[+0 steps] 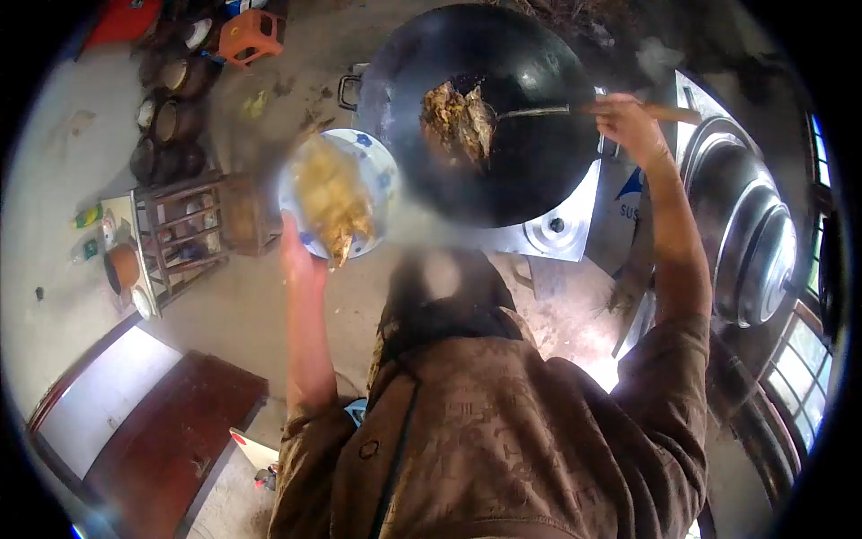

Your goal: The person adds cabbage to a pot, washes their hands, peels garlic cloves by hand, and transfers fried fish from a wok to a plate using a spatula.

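A white plate with blue flowers (382, 171) rests in my left hand (303, 260), whose fingers hold its lower left rim. Pieces of browned food (337, 202) lie on the plate, one end reaching over the near edge. My right hand (630, 128) is closed round the wooden handle (673, 113) of a metal spatula (536, 111). The spatula reaches left into a large black wok (539, 180), its tip beside more browned food (460, 121). The plate is just left of the wok's rim. Part of the image is hazy.
Under the wok is a silver stove top (561, 229). Large metal lids or steamers (750, 234) stand at the right. On the left are a wooden rack (184, 229), dark pots (171, 121) and an orange stool (251, 38). A dark red table (180, 440) is at lower left.
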A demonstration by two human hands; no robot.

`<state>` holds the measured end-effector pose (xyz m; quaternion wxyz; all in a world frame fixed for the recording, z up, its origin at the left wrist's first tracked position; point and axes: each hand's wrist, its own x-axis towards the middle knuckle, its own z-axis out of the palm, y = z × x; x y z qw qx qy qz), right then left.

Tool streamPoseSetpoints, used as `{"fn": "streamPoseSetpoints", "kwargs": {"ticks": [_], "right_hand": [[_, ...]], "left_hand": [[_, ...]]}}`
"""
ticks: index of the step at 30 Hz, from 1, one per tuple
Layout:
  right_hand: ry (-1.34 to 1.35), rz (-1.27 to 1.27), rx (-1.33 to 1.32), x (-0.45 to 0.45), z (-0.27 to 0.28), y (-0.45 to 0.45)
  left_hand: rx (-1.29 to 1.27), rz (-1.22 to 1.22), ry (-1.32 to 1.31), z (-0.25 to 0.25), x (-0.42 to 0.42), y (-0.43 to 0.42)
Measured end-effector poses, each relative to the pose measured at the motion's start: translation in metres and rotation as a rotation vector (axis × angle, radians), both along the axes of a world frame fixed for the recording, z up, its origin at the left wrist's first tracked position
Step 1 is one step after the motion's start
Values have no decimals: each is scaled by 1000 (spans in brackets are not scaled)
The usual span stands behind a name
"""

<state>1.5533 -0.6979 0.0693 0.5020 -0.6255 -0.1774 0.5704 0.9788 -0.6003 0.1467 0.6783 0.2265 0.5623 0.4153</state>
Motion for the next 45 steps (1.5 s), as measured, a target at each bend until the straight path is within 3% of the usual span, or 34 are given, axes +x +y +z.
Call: {"fn": "streamPoseSetpoints", "kwargs": {"ticks": [1,3,4,6,7,10,12,13,14,15,17,18,20,21,23,25,27,31,32,35,37,39,41,43,45], "right_hand": [[3,-1,1,-8,7,-5],[-764,328,186,-25,22,-25],[-764,328,187,-23,21,-32],[287,-159,175,-15,11,-47],[288,-163,173,-19,8,-58],[-122,-43,384,-30,16,-73],[448,-296,358,-39,39,-84],[443,-298,362,-50,62,-87],[-197,-96,189,-65,88,-90],[-191,-194,167,-72,94,-94],[-191,-293,154,-75,110,-108],[-338,-90,263,-71,124,-118],[-67,-120,410,-75,165,-130],[72,-131,473,-78,185,-136],[-83,-245,374,-91,230,-124],[-247,-146,394,-93,265,-110],[-201,-49,413,-93,286,-103],[-283,100,514,-94,301,-81],[-475,103,453,-98,303,-74],[-588,46,282,-134,334,-50],[-637,166,347,-143,337,-31],[-633,92,287,-153,352,-20],[-741,289,219,-152,363,-9],[-688,320,245,-148,371,-5],[-1040,578,468,-136,374,-1]], "left_hand": [[-1,-16,8,3,3,0],[-1,-14,21,3,3,-1],[-24,-26,43,4,1,1],[-51,-47,68,9,6,4],[-54,-50,69,8,3,2],[-26,-120,-1,4,-1,8],[6,-166,-24,-2,-5,13],[37,-209,-48,-6,-6,17],[27,-194,20,-7,-6,21],[29,-197,13,-19,-12,26],[194,-424,98,-49,-31,39],[66,-253,-38,-39,-21,36],[189,-435,66,-69,-20,42],[27,-315,-146,-52,-4,35],[27,-264,-145,-58,16,39],[27,-318,-112,-37,42,38],[-1,-338,-163,-43,54,38],[9,-344,-216,-52,89,26],[-29,-352,-249,-54,93,23],[49,-384,-249,-58,99,14],[-38,-344,-336,-31,103,7],[-23,-330,-353,-23,102,4],[72,-376,-298,-54,97,9],[164,-427,-238,-54,95,9],[-37,-293,-408,-44,95,7]]}}
